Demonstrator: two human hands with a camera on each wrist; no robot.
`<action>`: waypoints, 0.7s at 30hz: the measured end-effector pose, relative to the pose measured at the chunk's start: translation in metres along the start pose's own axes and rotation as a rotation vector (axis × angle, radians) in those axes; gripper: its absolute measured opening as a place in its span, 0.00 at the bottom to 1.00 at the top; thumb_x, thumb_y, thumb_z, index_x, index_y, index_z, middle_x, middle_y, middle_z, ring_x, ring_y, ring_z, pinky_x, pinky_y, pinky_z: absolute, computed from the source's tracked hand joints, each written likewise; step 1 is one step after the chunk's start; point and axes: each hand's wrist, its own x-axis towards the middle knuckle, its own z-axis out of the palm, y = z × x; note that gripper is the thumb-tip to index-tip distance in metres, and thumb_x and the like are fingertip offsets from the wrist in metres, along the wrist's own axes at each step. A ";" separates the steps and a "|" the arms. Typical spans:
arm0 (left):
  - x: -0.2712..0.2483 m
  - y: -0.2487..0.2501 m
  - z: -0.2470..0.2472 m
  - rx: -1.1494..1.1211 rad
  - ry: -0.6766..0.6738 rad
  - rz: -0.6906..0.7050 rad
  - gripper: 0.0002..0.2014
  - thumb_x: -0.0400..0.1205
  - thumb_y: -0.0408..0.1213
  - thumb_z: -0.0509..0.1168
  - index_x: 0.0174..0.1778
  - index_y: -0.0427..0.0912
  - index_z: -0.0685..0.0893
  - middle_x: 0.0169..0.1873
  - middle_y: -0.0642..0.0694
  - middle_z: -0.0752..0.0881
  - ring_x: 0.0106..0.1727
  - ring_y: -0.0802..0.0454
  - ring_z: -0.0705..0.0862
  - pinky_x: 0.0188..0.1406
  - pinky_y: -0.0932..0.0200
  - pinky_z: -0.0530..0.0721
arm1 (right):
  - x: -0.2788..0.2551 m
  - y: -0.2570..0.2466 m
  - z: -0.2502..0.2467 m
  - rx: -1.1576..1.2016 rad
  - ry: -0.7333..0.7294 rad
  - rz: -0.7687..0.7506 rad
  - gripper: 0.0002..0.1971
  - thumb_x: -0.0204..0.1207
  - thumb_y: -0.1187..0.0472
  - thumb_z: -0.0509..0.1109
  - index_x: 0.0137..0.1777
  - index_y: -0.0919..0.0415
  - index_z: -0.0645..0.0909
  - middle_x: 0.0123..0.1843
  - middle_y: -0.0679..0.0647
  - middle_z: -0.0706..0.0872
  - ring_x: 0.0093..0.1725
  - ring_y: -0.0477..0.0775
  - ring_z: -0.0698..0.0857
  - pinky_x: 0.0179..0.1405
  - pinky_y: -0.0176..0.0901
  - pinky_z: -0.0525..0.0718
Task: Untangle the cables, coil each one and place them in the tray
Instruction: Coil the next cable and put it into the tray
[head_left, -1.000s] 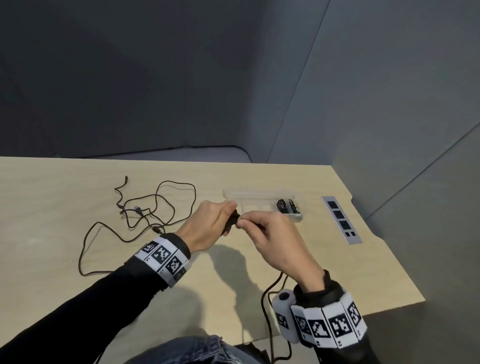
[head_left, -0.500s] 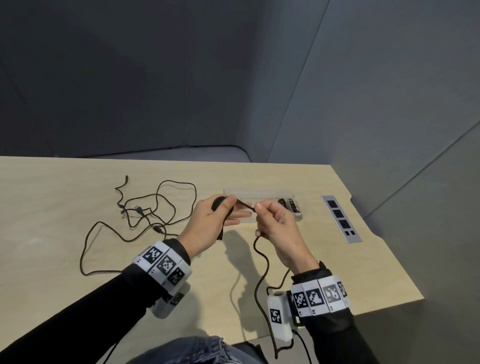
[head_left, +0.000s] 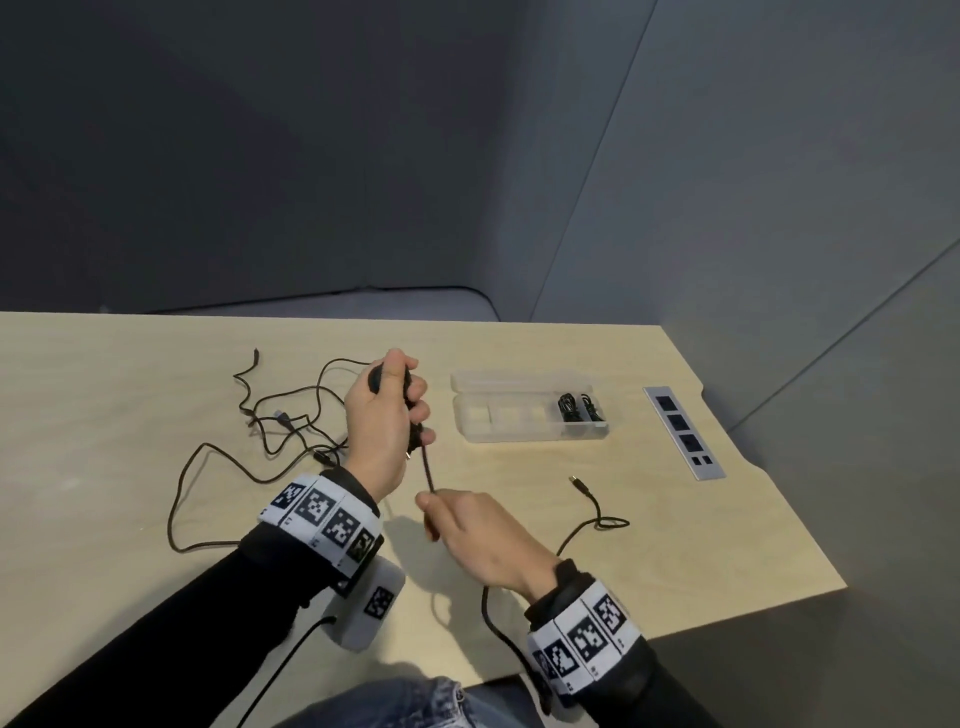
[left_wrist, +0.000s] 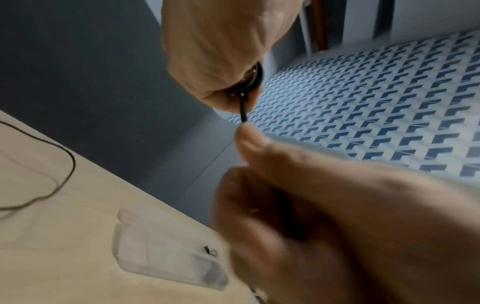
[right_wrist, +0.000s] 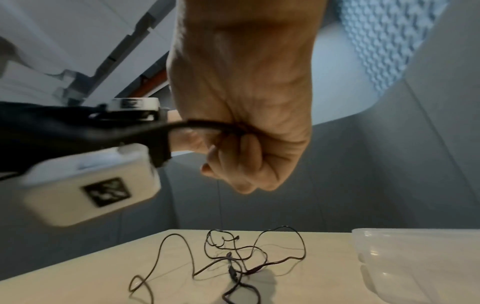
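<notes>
1. Head view: the left hand (head_left: 382, 415) is raised above the pale wooden table (head_left: 130, 364), fingers curled tight round a small coil of thin black cable (head_left: 427, 467). A taut stretch of that cable runs down from the fist to the right hand (head_left: 478, 540), which pinches it between thumb and forefinger. The rest trails right of the hand to a plug end lying on the table (nearer the person than the tray).
2. Same view: the clear plastic compartment tray (head_left: 519, 415) lies right of the left hand, with two coiled black cables (head_left: 579, 405) in its right-end compartment. A loose tangle of dark cables (head_left: 270, 415) sprawls left of the tray, beyond the left hand. A grey socket strip (head_left: 683, 431) is set in the table right of the tray.
3. Left wrist view: blurred; the right hand's fingertips (left_wrist: 249, 135) pinch the cable just below the left fist, the tray underneath.
4. Right wrist view: the right hand is closed on the cable; the tangle lies on the table left of the tray's rim.
</notes>
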 end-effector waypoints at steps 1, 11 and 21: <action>0.004 -0.001 -0.004 0.085 -0.022 0.044 0.11 0.86 0.43 0.57 0.40 0.46 0.77 0.25 0.51 0.73 0.18 0.57 0.65 0.17 0.66 0.66 | -0.002 -0.003 0.001 -0.024 -0.012 -0.011 0.22 0.86 0.47 0.51 0.40 0.59 0.77 0.40 0.58 0.86 0.42 0.59 0.82 0.47 0.51 0.79; 0.009 -0.028 -0.028 0.943 -0.507 0.519 0.08 0.82 0.47 0.64 0.45 0.47 0.85 0.24 0.50 0.83 0.29 0.54 0.80 0.34 0.67 0.77 | -0.023 -0.012 -0.042 -0.199 0.095 -0.144 0.19 0.82 0.54 0.61 0.28 0.51 0.66 0.21 0.50 0.68 0.26 0.50 0.67 0.30 0.50 0.72; -0.002 -0.021 -0.028 0.867 -0.916 0.122 0.22 0.72 0.59 0.67 0.29 0.41 0.79 0.20 0.55 0.72 0.24 0.59 0.69 0.27 0.64 0.67 | -0.009 0.012 -0.067 -0.068 0.431 -0.124 0.10 0.65 0.39 0.76 0.40 0.41 0.87 0.34 0.36 0.88 0.35 0.40 0.84 0.36 0.41 0.82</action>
